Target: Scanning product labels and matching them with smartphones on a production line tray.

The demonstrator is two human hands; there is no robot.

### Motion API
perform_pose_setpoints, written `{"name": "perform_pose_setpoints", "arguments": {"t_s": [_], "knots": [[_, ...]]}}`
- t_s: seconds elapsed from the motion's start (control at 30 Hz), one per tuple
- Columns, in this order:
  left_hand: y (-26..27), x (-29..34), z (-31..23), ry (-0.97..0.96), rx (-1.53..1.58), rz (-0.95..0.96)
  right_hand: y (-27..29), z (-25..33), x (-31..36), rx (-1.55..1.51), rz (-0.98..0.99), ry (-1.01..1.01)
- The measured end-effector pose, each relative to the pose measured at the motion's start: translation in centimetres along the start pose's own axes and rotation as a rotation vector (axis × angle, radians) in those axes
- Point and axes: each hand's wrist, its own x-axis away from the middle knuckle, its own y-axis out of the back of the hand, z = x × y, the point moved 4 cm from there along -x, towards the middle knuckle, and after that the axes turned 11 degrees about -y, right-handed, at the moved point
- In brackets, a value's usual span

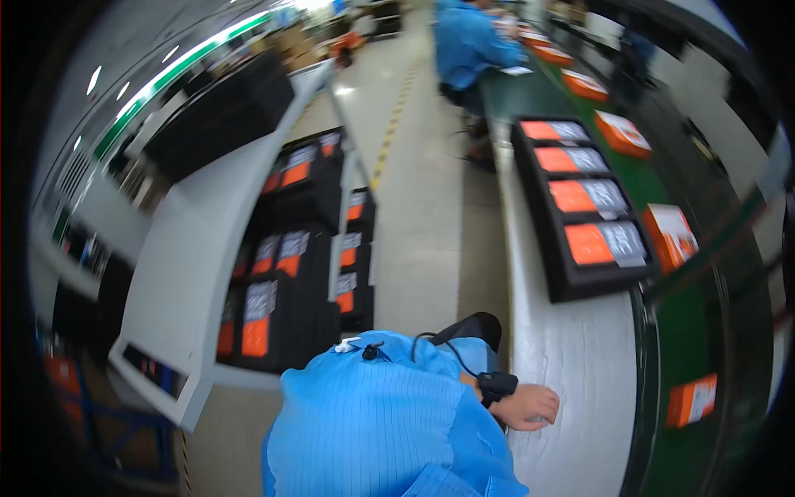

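Fingers of the right hand were loosely bent, neither spread flat nor made into a tight fist, as the hand rested at the near end of a white bench top; whether they had hold of anything small could not be told, since the palm was turned from view. The left hand was out of sight. A black wrist device sat just behind the hand, and a thin dark cable looped from it toward the person's blue shirt. Farther along the bench, apart from the fingers, lay a black tray with four compartments in a row, each with an orange packet on its left and a grey printed packet on its right. To the right of the bench ran a green belt, where orange-and-white boxes stood well apart, one of them across from the hand. On the person's left, beside a pale grey rack, black trays were stacked, with orange and grey packets showing in them. A large black block rested on the rack's far end. Beyond the bench, a co-worker in blue was at the belt's far side, blurred.
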Motion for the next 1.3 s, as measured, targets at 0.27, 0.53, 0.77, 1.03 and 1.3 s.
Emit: {"name": "perform_pose_setpoints", "arguments": {"t_s": [0.27,0.53,0.77,1.03,1.3], "knots": [[12.2,-7.1,-3.7,0.738,0.254,-0.368,-12.7,11.1,-1.7,-0.639,0.687,-0.045],[58.2,2.4,-28.8,0.481,-0.839,-1.231,-23.8,24.4,8.0,-0.693,1.482,-0.452],[71.5,42.8,-51.9,0.847,-1.368,-2.003,-35.7,44.4,23.1,-0.722,2.214,-0.288],[79.6,55.4,-54.3,0.399,-0.735,-2.205,-45.4,71.5,36.0,-0.771,2.440,-0.323],[80.6,51.1,-51.8,0.578,-0.875,-2.153,-46.5,88.5,40.6,-0.601,2.435,-0.599]]}}
